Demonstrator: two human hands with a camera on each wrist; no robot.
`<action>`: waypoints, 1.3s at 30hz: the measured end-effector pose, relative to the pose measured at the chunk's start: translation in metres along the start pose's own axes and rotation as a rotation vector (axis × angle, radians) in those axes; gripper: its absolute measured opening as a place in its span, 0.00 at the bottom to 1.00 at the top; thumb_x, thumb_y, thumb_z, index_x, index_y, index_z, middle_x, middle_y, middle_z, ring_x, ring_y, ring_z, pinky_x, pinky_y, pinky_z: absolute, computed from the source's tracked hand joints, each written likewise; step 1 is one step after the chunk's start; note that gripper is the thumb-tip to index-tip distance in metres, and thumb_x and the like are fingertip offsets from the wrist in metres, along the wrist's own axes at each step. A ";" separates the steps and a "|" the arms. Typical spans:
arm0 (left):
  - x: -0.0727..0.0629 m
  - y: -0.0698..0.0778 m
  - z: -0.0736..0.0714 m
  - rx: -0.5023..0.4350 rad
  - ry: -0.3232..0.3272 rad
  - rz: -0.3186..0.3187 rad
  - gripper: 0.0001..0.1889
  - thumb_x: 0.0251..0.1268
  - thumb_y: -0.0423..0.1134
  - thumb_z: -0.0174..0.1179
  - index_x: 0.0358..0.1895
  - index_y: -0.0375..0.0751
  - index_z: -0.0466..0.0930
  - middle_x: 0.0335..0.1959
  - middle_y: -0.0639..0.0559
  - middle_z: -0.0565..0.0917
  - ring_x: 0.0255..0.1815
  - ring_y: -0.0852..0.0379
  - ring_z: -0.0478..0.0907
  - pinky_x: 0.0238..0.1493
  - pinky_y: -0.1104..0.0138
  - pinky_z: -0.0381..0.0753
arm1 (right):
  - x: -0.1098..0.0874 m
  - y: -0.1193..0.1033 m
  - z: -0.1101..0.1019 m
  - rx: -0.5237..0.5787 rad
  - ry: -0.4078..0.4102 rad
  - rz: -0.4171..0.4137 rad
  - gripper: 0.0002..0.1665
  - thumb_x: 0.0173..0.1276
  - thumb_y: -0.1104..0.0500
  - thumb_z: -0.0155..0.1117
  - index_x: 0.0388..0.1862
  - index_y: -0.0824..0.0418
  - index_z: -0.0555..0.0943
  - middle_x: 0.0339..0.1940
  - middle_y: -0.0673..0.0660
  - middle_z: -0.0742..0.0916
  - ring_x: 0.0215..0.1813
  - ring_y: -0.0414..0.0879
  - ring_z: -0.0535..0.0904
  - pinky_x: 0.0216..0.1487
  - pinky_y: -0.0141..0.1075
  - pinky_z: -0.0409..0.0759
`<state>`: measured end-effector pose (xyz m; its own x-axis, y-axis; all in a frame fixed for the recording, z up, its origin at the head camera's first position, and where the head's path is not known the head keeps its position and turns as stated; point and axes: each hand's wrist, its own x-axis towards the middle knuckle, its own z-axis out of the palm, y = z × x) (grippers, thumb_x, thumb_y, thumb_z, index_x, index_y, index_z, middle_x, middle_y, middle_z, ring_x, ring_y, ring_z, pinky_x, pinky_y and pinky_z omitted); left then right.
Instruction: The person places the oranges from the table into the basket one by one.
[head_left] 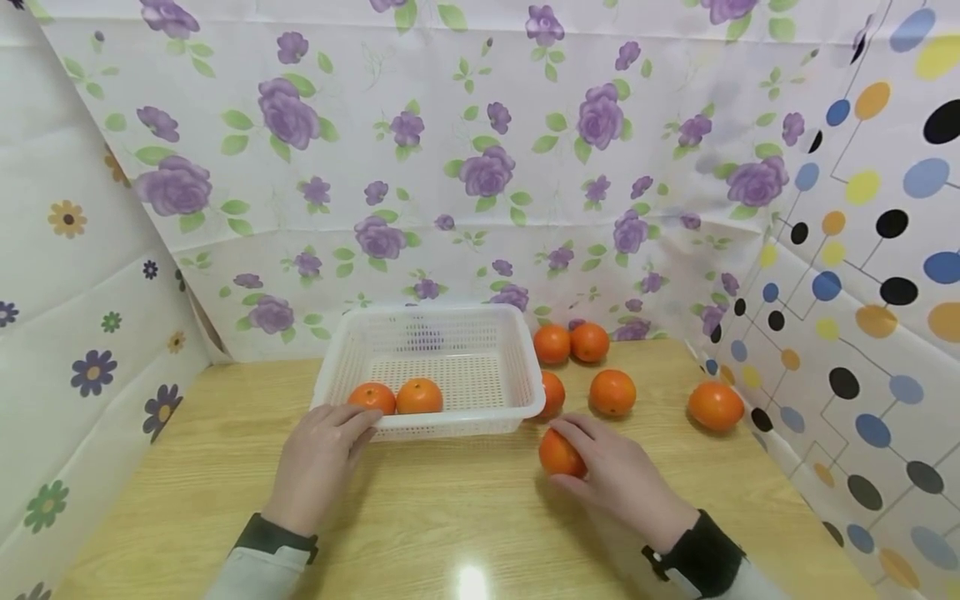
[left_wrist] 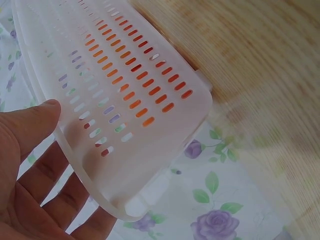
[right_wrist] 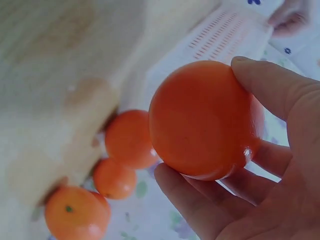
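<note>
A white perforated plastic basket (head_left: 450, 423) stands on the wooden table, with two oranges (head_left: 420, 396) inside at its front left. My left hand (head_left: 321, 446) grips the basket's front-left rim; in the left wrist view the thumb (left_wrist: 42, 117) lies on one side of the rim and the fingers on the other. In my right hand (head_left: 618, 475) is an orange (right_wrist: 205, 120), held between thumb and fingers, in front of the basket's right corner. The right wrist view shows the thumb on one side of this orange and the fingers curled under the other.
Right of the basket lie several loose oranges (head_left: 612, 392), one of them partly hidden by the basket's corner. Another orange (head_left: 716, 407) sits farther right, near the dotted sheet (head_left: 870, 350). A flowered sheet (head_left: 450, 208) hangs behind the wooden table (head_left: 420, 517).
</note>
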<state>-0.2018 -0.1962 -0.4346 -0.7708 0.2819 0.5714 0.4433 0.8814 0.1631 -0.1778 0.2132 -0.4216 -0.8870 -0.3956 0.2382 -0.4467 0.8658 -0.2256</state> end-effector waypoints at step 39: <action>0.000 0.000 -0.001 -0.010 0.013 0.009 0.17 0.63 0.34 0.82 0.55 0.45 0.94 0.52 0.48 0.92 0.49 0.45 0.86 0.55 0.50 0.86 | 0.071 -0.041 -0.029 0.031 0.187 -0.306 0.40 0.70 0.43 0.83 0.74 0.57 0.81 0.69 0.58 0.85 0.61 0.54 0.87 0.62 0.47 0.88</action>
<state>-0.2014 -0.1965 -0.4343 -0.7610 0.2845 0.5831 0.4545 0.8751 0.1662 -0.2190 0.1590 -0.3682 -0.6764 -0.5692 0.4675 -0.6939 0.7052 -0.1454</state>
